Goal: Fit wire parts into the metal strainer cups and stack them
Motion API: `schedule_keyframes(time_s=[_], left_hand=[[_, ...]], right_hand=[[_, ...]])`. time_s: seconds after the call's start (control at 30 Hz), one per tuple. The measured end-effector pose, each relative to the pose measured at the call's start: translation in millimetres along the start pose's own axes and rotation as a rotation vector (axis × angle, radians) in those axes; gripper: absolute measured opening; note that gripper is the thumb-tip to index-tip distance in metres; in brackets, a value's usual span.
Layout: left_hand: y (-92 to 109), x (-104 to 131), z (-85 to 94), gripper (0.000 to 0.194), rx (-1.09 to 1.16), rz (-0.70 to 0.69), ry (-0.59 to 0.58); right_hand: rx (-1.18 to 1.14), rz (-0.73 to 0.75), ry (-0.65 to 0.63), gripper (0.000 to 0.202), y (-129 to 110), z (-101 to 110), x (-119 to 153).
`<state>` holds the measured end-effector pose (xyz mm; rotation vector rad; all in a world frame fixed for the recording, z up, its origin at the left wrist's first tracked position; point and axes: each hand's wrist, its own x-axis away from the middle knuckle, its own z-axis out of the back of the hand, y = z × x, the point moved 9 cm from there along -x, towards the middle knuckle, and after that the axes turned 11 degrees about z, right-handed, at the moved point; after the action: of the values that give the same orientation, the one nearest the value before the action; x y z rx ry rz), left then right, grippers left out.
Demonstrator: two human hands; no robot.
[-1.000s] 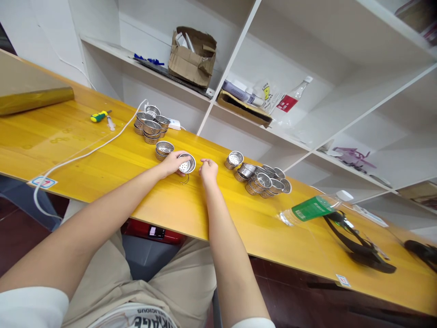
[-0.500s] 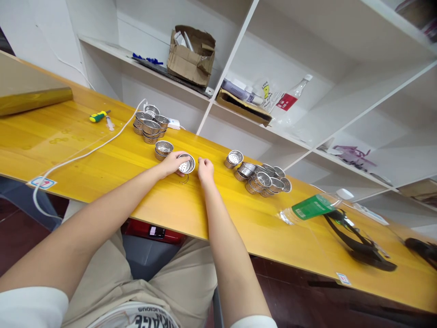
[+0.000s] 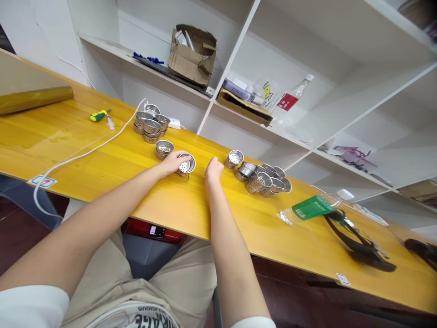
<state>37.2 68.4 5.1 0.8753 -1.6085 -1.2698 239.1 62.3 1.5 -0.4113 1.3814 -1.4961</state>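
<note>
My left hand [image 3: 173,163] grips a small perforated metal strainer cup [image 3: 188,164], its round mouth tilted up toward me. A thin dark curved wire [image 3: 185,179] shows just below the cup; whether it is joined to it I cannot tell. To the right of the cup, apart from it, my right hand [image 3: 214,170] is closed with the fingertips pressed together. What they hold, if anything, is hidden. Just left of my left hand stand stacked strainer cups [image 3: 164,148]. Another stacked pair of cups [image 3: 234,158] stands to the right of my right hand.
Several more cups are grouped at back left [image 3: 151,126] and at right [image 3: 263,179]. A white cable [image 3: 99,149] crosses the table's left side near a screwdriver [image 3: 99,115]. A green-labelled bottle [image 3: 313,207] lies at right beside a black strap [image 3: 358,243]. White shelves [image 3: 160,74] rise behind.
My right hand has moved a little to the right, away from the cup, staying closed. My left hand and its cup have stayed almost where they were.
</note>
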Motion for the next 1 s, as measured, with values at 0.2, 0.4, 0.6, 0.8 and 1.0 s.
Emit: schedule_keyframes(time_s=[0.2, 0.4, 0.6, 0.8, 1.0], left_hand=[[0, 0, -0.8, 0.026, -0.004, -0.002, -0.005], [0, -1, 0.2, 0.026, 0.03, 0.014, 0.009], [11, -2, 6.8, 0.036, -0.055, -0.119, 0.01], [68, 32, 45.7, 0.031, -0.487, -0.63, 0.403], [56, 14, 88.8, 0.064, -0.748, -0.496, 0.709]], right_hand=[[0.0, -0.048, 0.023, 0.044, -3, -6, 8], [0.017, 0.238, -0.364, 0.048, -42, -42, 33], [-0.149, 0.162, -0.354, 0.052, -36, -48, 35], [-0.259, -0.17, -0.153, 0.041, 1, -29, 24], [-0.165, -0.374, -0.103, 0.028, 12, -17, 30]])
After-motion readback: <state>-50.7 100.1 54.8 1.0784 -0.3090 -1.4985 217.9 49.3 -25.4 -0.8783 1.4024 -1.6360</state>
